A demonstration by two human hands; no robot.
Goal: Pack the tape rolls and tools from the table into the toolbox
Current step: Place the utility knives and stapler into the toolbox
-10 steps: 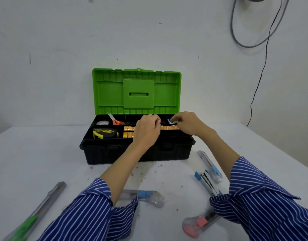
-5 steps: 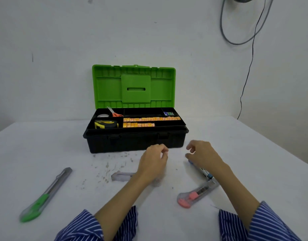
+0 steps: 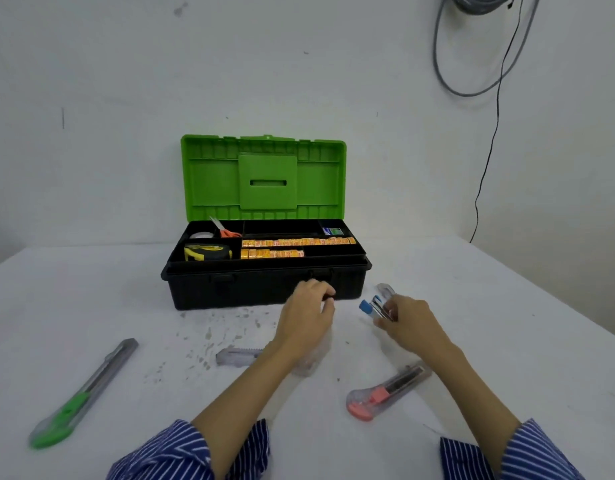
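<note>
A: What is held by the right hand (image 3: 408,322)?

B: A bunch of blue-capped utility knives (image 3: 377,304) is pinched in its curled fingers. The bunch is lifted just off the white table (image 3: 507,323).

A: Which way is the bunch pointed?

B: Its long side is pointed up and away, toward the right end of the open toolbox (image 3: 264,285), which is close in front.

A: And the left hand (image 3: 308,318)?

B: It is held loosely curled over the table, and nothing is seen in it. A clear utility knife (image 3: 238,356) is lying crosswise just under its wrist, so that one is nearest to it.

A: What else is waiting?

B: A pink utility knife (image 3: 385,391) is near the right arm. A green utility knife (image 3: 82,396) is far off to the left.
</note>
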